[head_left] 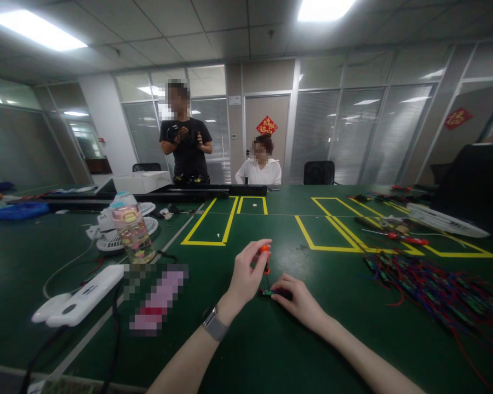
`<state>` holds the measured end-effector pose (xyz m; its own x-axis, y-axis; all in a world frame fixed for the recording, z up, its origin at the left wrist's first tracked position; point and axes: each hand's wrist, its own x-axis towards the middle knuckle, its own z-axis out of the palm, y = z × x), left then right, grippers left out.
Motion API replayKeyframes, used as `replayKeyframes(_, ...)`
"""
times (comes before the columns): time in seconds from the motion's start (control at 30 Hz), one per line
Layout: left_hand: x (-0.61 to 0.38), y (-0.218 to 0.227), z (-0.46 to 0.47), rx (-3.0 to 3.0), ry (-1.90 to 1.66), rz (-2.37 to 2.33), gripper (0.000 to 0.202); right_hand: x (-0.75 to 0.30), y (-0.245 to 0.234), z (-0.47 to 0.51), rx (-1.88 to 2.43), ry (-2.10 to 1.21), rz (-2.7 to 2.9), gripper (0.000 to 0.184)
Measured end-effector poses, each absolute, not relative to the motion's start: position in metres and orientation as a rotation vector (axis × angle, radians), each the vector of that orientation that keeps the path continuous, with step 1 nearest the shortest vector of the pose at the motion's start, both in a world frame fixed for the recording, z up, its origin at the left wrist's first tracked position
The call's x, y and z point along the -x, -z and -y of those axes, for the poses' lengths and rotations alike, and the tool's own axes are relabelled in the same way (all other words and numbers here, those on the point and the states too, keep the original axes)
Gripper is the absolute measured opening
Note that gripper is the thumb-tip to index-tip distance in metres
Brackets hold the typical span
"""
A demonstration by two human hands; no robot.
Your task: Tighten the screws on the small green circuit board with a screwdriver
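My left hand, with a watch at the wrist, is closed around the orange and black handle of a screwdriver. The screwdriver stands nearly upright, its thin shaft pointing down at a small green circuit board on the table. Whether the tip touches the board is too small to tell. On the board's right end, my right hand is closed, its fingertips pinching the edge. A dark part of the board or its wires is partly covered by those fingers.
Right of my hands lies a tangled pile of circuit boards with red and blue wires. Beyond it is a red-handled screwdriver. To the left stand a drink bottle, a small white fan and a white device. Yellow tape marks the green table. Two people are across it.
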<state>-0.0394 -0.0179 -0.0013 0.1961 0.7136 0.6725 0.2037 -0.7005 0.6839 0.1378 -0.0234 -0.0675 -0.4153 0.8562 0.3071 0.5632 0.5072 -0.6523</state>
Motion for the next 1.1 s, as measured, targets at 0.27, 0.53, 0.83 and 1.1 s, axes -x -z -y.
replayKeyframes(0.27,0.046,0.001,0.013,-2.168,-1.494,-0.859,0.025,-0.138,0.065,0.025,1.168,-0.612,2.125,0.011)
replayKeyframes(0.53,0.039,-0.002,0.019,-2.181,-1.501,-0.855,0.020,-0.138,0.067,0.024,1.162,-0.604,2.126,0.011)
replayKeyframes(0.83,0.038,-0.003,0.019,-2.170,-1.429,-0.776,0.030,-0.138,0.067,0.024,1.153,-0.604,2.124,0.012)
replayKeyframes(1.1,0.039,0.003,0.017,-2.242,-1.675,-1.035,0.025,-0.139,0.069,0.023,1.155,-0.608,2.119,0.011)
